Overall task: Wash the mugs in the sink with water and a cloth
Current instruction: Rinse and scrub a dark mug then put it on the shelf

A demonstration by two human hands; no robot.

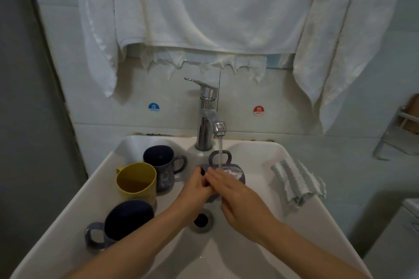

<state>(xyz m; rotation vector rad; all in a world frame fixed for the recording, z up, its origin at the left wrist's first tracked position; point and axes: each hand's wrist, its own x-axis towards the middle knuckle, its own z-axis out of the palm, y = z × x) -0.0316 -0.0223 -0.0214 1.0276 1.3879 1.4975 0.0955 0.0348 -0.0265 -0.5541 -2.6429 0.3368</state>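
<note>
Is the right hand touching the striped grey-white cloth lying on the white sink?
Apart. The head view shows bare sink between the right hand and the cloth.

Sink (283, 154): white. Mug under the tap (235, 175): grey-purple with pale markings, possibly a print; blurred by the water. Back mug (163, 165): navy inside, pale drawing outside. Middle mug (136, 182): yellow. Front mug (122, 222): navy inside. Cloth (297, 184): pale grey-green, ribbed stripes. Towels (204, 7): off-white.

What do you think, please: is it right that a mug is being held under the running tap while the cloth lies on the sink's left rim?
Not quite: the head view shows the cloth on the right rim of the sink, not the left. The rest stands: the mug is held under the running tap.
</note>
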